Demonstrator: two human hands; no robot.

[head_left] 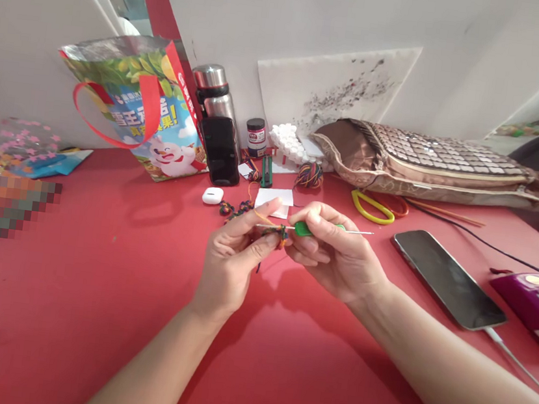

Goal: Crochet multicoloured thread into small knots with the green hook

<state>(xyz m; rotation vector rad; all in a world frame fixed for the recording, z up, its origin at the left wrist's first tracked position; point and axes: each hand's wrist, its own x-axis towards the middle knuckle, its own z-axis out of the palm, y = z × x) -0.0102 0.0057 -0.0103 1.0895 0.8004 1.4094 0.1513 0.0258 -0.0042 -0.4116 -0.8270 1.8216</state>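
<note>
Over the red table (92,285), my left hand (233,260) pinches a small multicoloured yarn piece (276,232) between thumb and fingers. My right hand (336,253) is closed round a green-handled crochet hook (312,229) whose metal shaft runs sideways through the yarn piece. A strand of yarn leads back to a multicoloured yarn ball (309,175) near the wall. Small finished yarn bits (235,209) lie just beyond my left hand.
A phone (449,278) on a cable lies at right beside a purple box (534,307). Yellow scissors (372,207), a brown padded bag (426,162), a white earbud case (212,195), a dark phone (221,150), a steel flask (214,93) and a printed gift bag (138,107) stand behind.
</note>
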